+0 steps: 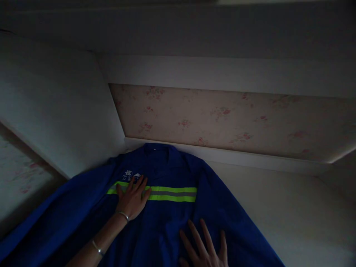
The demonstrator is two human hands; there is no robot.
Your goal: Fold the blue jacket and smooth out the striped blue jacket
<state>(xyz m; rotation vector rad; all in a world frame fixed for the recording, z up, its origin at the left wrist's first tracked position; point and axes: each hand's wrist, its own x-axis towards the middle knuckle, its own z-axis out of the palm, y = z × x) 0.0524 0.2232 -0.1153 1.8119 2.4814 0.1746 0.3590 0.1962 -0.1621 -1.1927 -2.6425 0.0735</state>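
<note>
A blue work jacket [172,174] lies spread out with its collar at the far side and its sleeves reaching down to both sides. Across its chest runs a lime-yellow and grey reflective stripe, with a white printed logo above it on the left. My left hand [132,198] rests on the chest by the logo and stripe, fingers spread, two bracelets on the arm. Lower down, my right hand [205,246] is on or just over the jacket's front, its fingers apart; the frame's bottom edge cuts it off.
Beneath the jacket is a pale surface [278,200]. A white ledge [250,156] runs behind the collar, below a panel of floral wallpaper [208,118]. White boards [55,96] enclose the left side and the top. The light is dim.
</note>
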